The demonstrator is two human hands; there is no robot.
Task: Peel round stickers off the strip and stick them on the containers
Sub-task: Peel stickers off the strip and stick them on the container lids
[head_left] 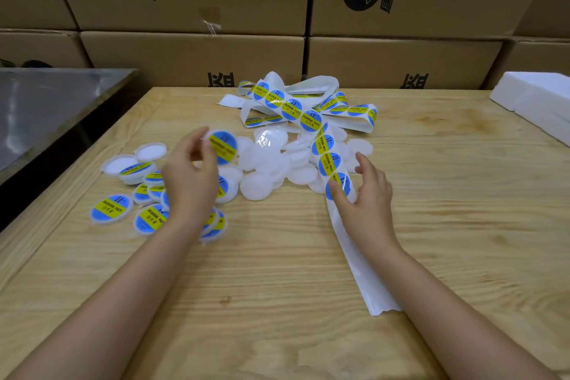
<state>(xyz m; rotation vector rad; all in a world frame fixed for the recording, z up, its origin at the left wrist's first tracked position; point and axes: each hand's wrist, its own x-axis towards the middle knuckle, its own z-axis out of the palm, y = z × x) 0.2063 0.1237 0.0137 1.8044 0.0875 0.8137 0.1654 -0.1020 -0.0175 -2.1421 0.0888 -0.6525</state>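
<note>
The left hand (191, 176), raised at centre left of the frame, pinched a round white plastic container (222, 146) with a blue-and-yellow label between curled fingertips; the right hand (368, 197), at centre right, lay with relaxed, spread fingers, its thumb touching the end round sticker (345, 183) on the white backing strip (364, 271); about ten labelled containers (111, 209) lay at left, two hollow-side-up ones (118, 164) beside them; the plain white containers (256, 188) at centre overlapped beyond counting on the pale wooden table (277, 287).

Table (277, 256): pale grained wood. Containers (262, 185): translucent white plastic. Stickers (330, 163): glossy. Strip (357, 265): white paper. Boxes (191, 58): matt cardboard.
</note>
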